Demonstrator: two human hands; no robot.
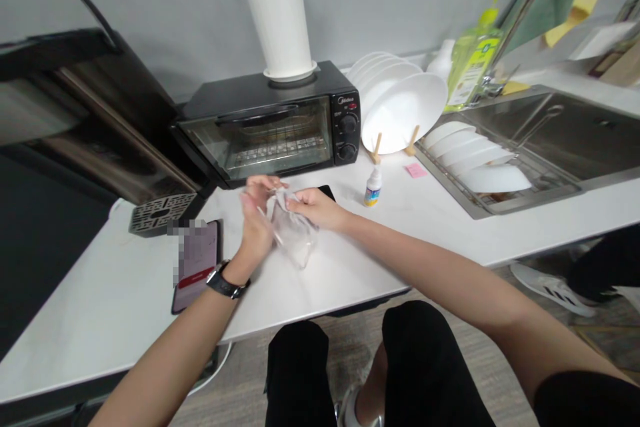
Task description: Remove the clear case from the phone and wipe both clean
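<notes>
Just above the counter, my left hand point(256, 213), a little blurred, grips the edge of a clear, flexible piece that looks like a transparent phone case point(295, 250). My right hand point(317, 208) is closed on a crumpled whitish cloth point(281, 199), pressed against the top of the case. Behind my right hand the corner of a flat black object point(327, 192) shows; the rest of it is hidden. A small white bottle with a blue and yellow label point(373, 187) stands upright to the right. Left of my left wrist lies a phone point(200, 260) with its screen lit.
A black toaster oven point(270, 140) stands behind my hands, bearing a white utensil holder point(280, 27). White plates point(405, 110) lean in a rack beside it. At right is a sink point(560, 127) with bowls; at left, a dark machine with a drip tray point(163, 212).
</notes>
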